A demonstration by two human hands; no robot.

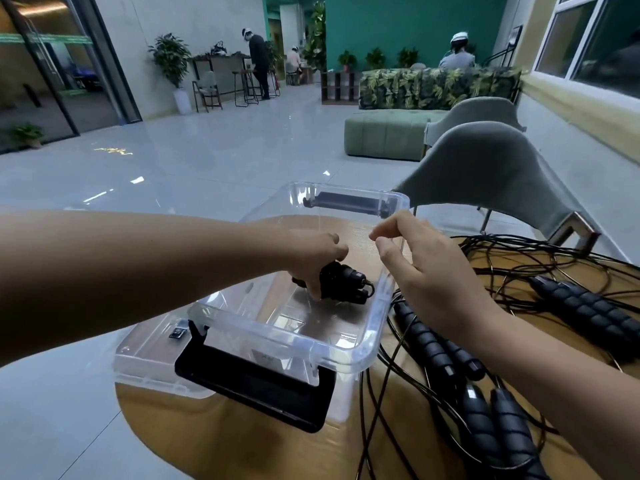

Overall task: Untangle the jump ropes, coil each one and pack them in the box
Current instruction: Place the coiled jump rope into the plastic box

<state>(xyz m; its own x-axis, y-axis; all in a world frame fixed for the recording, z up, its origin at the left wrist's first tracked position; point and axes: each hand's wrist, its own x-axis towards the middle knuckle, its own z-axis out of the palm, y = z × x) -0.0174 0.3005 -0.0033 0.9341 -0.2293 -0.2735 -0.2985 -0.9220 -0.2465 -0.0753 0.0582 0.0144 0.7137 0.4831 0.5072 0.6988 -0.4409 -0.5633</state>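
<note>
Left hand point(317, 259) is gripping 1 coiled rope point(348, 282) inside the box point(341, 351); right hand point(427, 271) is hovering empty, half-curled; tangled ropes point(588, 311) beside the box are waiting.

The box point(346, 355) is clear with black latches point(252, 386). The jump ropes point(588, 313) are all black, ribbed handles point(429, 341) too. Tan wood-grain table point(242, 441).
</note>
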